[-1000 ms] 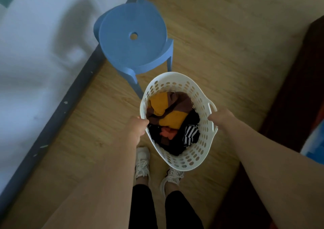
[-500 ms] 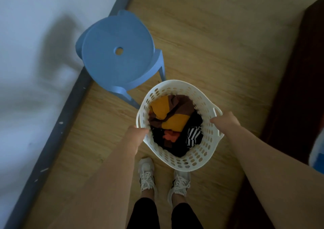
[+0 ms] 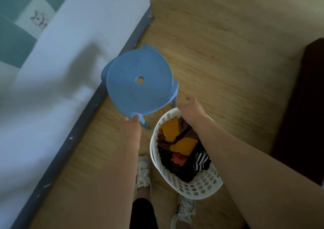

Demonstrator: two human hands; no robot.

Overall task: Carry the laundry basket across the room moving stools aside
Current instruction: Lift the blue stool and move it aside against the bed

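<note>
A white perforated laundry basket [image 3: 201, 187] stands on the wooden floor by my feet, filled with orange, brown, black and striped clothes [image 3: 181, 143]. Neither hand holds it. Just beyond it stands a round blue plastic stool [image 3: 138, 88] with a hole in its seat, close against the bed frame. My left hand [image 3: 131, 122] reaches forward, its fingertips at the near rim of the seat. My right hand [image 3: 191, 107] hovers over the basket's far rim with its fingers apart, near the stool's right leg.
A white bed with a dark grey base rail [image 3: 84, 114] runs along the left. Dark furniture [image 3: 301, 114] borders the right side. Wooden floor [image 3: 219, 44] stretches ahead between them. My white shoes [image 3: 143, 172] stand beside and behind the basket.
Both hands have let go of the basket's handles and moved forward towards the stool. The basket now rests lower, by my feet, to the right.
</note>
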